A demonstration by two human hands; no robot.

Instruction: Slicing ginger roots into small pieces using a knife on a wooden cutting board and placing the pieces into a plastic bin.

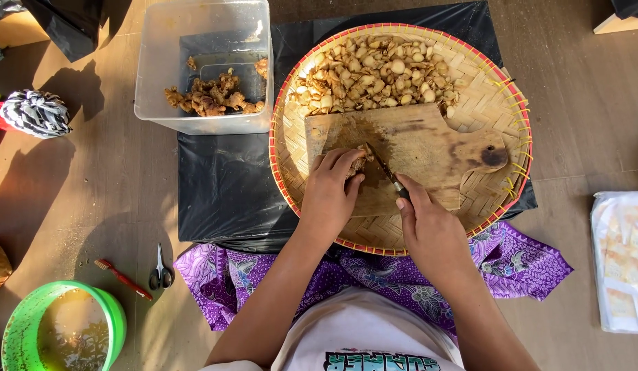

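Fingers of the left hand (330,189) pin a small brown root piece (359,163) on the worn wooden cutting board (429,148); the right hand (429,230) grips a small dark-bladed knife (387,172) against it.

— What lies around the black plastic sheet (226,185)?

— At its upper left corner stands a clear plastic tub (203,65) with brown root pieces. Left of the sheet and lower lie scissors (161,271) and a red toothbrush (123,277); further down-left, a green bucket (30,323). Far left, a striped cloth bundle (36,113). Well right, a white packet (621,257).
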